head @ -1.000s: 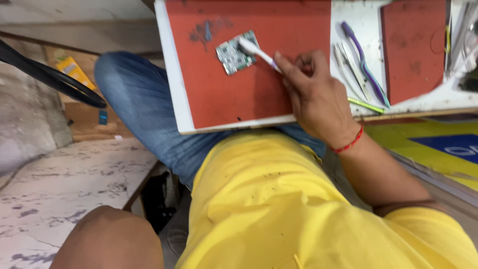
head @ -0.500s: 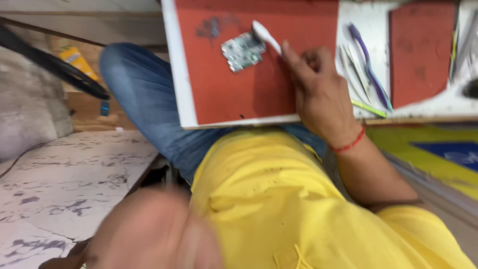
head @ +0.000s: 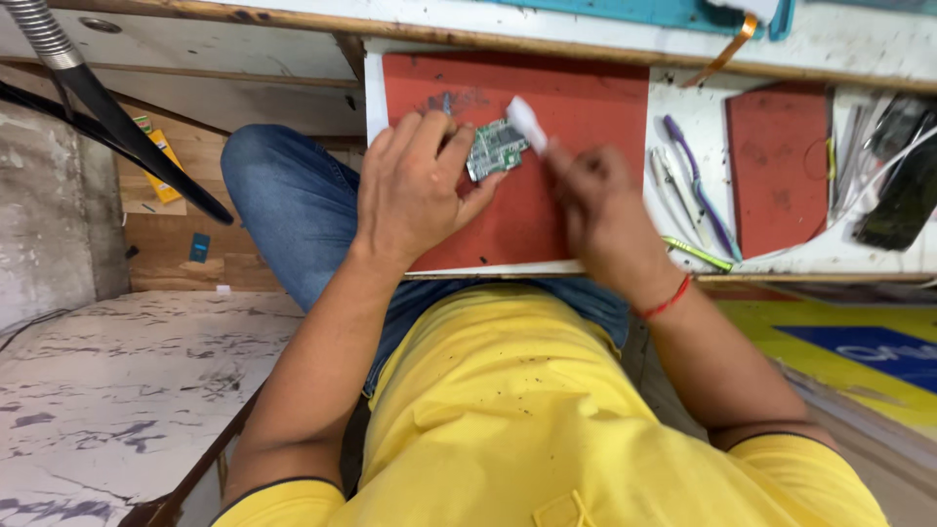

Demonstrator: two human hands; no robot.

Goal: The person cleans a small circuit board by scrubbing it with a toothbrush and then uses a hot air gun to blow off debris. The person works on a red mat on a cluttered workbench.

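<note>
Cluttered and well used, the white board (head: 376,117) lay across the person's lap, with a red mat (head: 586,107) covering most of its near part and a second red mat (head: 776,166) off to the right. On the first mat sat a small green circuit board (head: 496,148), and the left hand (head: 415,190) was down on it, thumb and fingertips pressed against its left edge, pinning it to the mat. The right hand (head: 600,210) was blurred, closed around the handle of a white brush (head: 527,122) whose head hovered just at the board's upper right corner; whether the bristles touched, I could not tell. That little board looked light, thin and stiff, and by my judgement fragile too, with tiny parts on its face, so the edges were the safe place to hold it, as the left hand did, never the populated middle. It would likely slide on the mat if left unpinned. Just right of the first mat lay a purple toothbrush (head: 698,185), a pair of metal tweezers (head: 669,176) beside it, and a thin yellow-green tool (head: 695,252) near the board's front rim. Far right, a dark phone (head: 893,200) rested among loose tools. Below it all showed the yellow shirt (head: 517,410), a blue-jeaned knee (head: 283,205), and a red thread (head: 667,301) on the right wrist.
</note>
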